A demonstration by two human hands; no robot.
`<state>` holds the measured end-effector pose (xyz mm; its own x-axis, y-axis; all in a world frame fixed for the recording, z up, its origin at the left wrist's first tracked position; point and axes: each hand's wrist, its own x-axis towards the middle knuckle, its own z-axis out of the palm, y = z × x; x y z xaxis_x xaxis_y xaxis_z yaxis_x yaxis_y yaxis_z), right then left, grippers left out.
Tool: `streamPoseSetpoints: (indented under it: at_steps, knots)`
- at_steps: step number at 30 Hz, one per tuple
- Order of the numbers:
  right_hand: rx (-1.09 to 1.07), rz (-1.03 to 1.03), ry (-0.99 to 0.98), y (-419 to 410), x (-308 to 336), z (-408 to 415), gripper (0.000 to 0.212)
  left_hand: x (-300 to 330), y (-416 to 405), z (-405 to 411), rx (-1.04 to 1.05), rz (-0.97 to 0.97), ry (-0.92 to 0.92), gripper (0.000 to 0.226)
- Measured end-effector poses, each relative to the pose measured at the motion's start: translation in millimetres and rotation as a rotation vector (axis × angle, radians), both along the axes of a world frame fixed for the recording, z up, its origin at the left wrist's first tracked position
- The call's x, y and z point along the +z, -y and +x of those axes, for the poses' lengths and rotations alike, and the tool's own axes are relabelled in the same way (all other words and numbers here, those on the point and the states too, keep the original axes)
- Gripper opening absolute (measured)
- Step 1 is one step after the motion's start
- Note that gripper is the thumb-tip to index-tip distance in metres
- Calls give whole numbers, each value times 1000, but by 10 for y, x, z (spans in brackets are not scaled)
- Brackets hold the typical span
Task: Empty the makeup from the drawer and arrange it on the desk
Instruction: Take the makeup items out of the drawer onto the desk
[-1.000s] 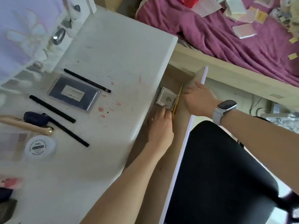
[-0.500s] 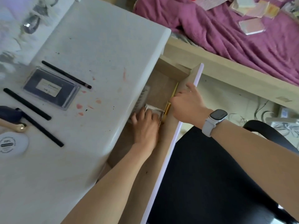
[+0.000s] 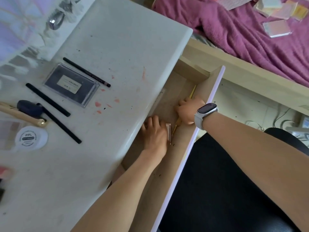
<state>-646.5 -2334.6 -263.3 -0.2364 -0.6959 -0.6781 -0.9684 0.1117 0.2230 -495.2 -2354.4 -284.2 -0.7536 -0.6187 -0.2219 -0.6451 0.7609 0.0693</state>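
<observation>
Your right hand (image 3: 187,111) curls on the gold pencil (image 3: 192,92), its long axis along the drawer (image 3: 207,91) front; left hand (image 3: 155,133) grips the compact (image 3: 168,131) just beside, nearer you.

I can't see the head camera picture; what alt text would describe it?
Both hands reach into an open drawer: the left hand holds a small square compact, the right hand grips a thin gold pencil. Black pencils already lie on the white desk.
</observation>
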Motion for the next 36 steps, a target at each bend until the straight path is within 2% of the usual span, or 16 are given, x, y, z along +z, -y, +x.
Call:
streamPoseSetpoints:
  at_steps: [8, 12, 15, 20, 22, 24, 26, 30, 33, 36]
  knots:
    - [86, -21, -59, -8, -151, 128, 35, 146, -178, 203, -85, 5, -111, 19]
    - [67, 32, 47, 13, 4, 122, 31, 235, -183, 331, -50, 71, -101, 25]
    - [73, 132, 94, 55, 120, 174, 17, 382, -228, 383, -44, 120, -98, 29]
    - [191, 183, 4, 27, 205, 370, 18, 690, -218, 450, -21, 189, -110, 35]
    - [223, 166, -19, -14, 288, 405, 13, 812, -168, 485, -28, 224, -91, 29]
    - [216, 99, -10, -59, 390, 423, 19, 904, -97, 530, -31, 330, -92, 24]
    - [170, 6, 35, -92, 552, 439, 21, 1036, -11, 590, 37, 440, -169, 20]
    - [79, -43, 100, -80, 990, 467, 10, 1329, 278, 682, 228, 637, -346, 22]
    - [-10, -68, 97, 9, 1339, 430, 19, 1536, 607, 692, 410, 710, -546, 31]
    - [-322, -133, 304, 132, 1584, 335, 8, 1661, 988, 639, 591, 826, -726, 35]
